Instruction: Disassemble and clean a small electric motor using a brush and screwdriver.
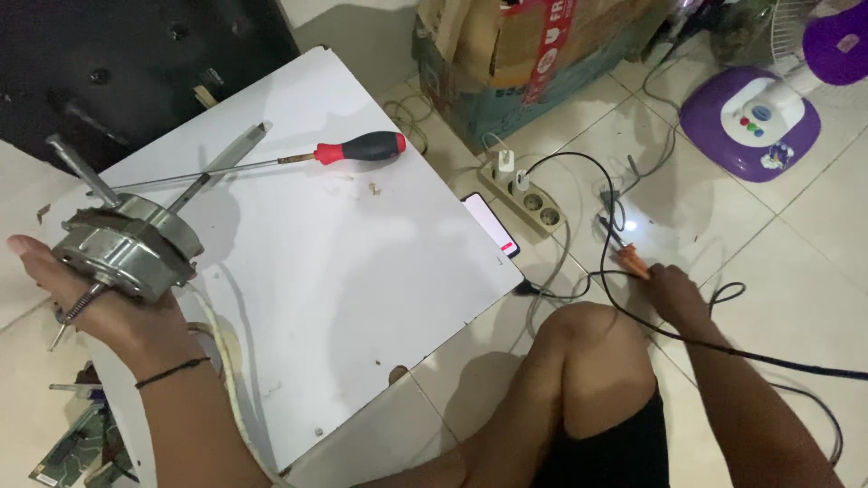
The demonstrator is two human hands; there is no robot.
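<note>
The left hand (108, 312) carries a round metal motor (127, 246) over the left edge of the white table (362, 289). The motor rests on the palm with its shaft pointing up and away, and the fingers curl up around its underside and far rim, mostly hidden behind the housing. The grip looks more like cradling than clamping, so the motor could tip off the palm toward the floor if the wrist rolls. Loose wires and a spring-like lead hang below it and could snag on the table corner.

The right hand (674, 289) reaches out over the tiled floor, its fingers closed around the orange handle of a soldering iron (624, 253), whose tip points toward the power strip (524, 194). A black cord (723, 348) loops beside the knee; a tug on it could drag the iron's tip across the other cables or toward the phone (493, 226). A red-handled screwdriver (357, 149) lies on the table, well apart from both hands.
</note>
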